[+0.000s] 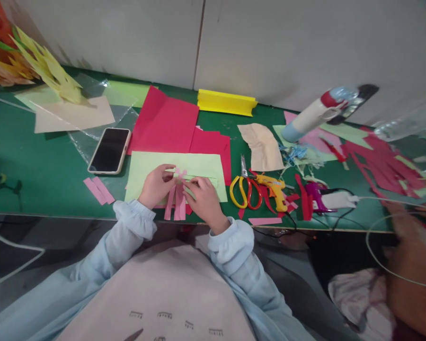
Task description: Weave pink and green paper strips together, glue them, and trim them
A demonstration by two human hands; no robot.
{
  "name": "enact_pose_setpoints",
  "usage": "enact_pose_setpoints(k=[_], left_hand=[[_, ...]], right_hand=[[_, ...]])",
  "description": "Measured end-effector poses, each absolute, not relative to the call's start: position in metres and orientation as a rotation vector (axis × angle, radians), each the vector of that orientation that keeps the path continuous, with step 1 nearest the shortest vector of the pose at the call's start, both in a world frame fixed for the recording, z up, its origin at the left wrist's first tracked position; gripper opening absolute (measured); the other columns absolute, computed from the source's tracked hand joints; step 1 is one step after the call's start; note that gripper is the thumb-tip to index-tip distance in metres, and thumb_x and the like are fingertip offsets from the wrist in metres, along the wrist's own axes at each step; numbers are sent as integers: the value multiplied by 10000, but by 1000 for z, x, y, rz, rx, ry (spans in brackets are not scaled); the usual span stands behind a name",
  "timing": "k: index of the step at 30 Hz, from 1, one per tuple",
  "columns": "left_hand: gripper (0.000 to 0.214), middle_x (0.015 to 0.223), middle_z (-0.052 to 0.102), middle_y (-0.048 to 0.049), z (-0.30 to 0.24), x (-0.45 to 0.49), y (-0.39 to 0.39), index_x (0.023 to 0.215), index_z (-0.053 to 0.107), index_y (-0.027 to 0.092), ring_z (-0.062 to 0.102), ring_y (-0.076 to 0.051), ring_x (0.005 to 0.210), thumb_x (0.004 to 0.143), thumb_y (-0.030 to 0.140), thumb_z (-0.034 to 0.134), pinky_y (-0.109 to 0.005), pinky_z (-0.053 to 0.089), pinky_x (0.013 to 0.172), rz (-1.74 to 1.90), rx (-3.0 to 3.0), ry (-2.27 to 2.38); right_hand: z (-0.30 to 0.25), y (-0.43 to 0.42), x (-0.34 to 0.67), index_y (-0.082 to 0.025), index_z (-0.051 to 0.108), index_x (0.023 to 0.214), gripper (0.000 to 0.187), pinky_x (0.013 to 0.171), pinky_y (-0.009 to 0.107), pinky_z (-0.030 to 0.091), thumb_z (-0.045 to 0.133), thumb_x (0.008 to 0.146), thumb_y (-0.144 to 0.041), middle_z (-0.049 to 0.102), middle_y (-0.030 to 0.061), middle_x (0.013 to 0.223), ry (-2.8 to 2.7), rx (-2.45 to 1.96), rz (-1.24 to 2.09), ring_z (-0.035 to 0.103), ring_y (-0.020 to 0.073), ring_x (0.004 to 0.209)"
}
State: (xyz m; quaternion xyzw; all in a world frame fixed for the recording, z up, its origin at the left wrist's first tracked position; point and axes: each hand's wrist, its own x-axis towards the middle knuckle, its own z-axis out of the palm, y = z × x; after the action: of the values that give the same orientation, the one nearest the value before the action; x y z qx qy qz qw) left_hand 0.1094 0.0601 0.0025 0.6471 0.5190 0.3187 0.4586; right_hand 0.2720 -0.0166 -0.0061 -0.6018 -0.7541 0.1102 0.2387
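Note:
My left hand (158, 185) pinches the upper end of a pink paper piece (180, 204), whose long strips hang toward the table's front edge. From the other side, my right hand (203, 198) has its fingertips closed on the same paper. Small pink lobes stick up between the two hands. Beneath them lies a pale green sheet (145, 163) with slits or outlines near its right part. Red sheets (166, 123) are spread behind it. Two loose pink strips (98, 190) lie to the left of my left hand.
A phone (109, 150) lies at left. To the right are scissors (246, 189), a yellow glue gun (275, 190), a beige cloth (261, 147), a bottle (312, 116) and a white power plug (339, 200). A co-worker's arm (408, 237) reaches in at far right.

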Motion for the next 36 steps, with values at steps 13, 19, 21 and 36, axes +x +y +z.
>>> enact_pose_setpoints(k=[13, 19, 21, 36], left_hand=[[402, 777, 669, -24, 24, 106, 48, 967, 624, 146, 635, -164, 748, 634, 322, 765, -273, 482, 696, 870, 1313, 1142], [409, 783, 659, -11, 27, 103, 46, 911, 636, 147, 602, -136, 724, 618, 366, 819, -242, 455, 668, 851, 1199, 1014], [401, 792, 660, -14, 26, 102, 46, 931, 667, 146, 579, -124, 694, 664, 413, 799, -235, 435, 642, 812, 1235, 988], [383, 607, 531, 33, 23, 103, 45, 757, 705, 132, 408, -84, 561, 646, 486, 801, -219, 307, 524, 793, 1314, 1115]], right_hand=[[46, 24, 304, -183, 694, 906, 153, 823, 320, 441, 570, 897, -273, 713, 59, 945, -1931, -1584, 672, 616, 202, 915], [52, 35, 303, -162, 671, 787, 134, 663, 259, 398, 606, 835, -268, 678, 17, 750, -1918, -1547, 951, 579, 135, 698], [53, 37, 302, -158, 671, 777, 143, 641, 253, 390, 598, 829, -270, 670, 15, 736, -1934, -1524, 1003, 569, 128, 676], [48, 43, 298, -159, 687, 758, 171, 612, 251, 383, 612, 811, -304, 674, 24, 725, -1945, -1511, 1020, 573, 130, 672]])
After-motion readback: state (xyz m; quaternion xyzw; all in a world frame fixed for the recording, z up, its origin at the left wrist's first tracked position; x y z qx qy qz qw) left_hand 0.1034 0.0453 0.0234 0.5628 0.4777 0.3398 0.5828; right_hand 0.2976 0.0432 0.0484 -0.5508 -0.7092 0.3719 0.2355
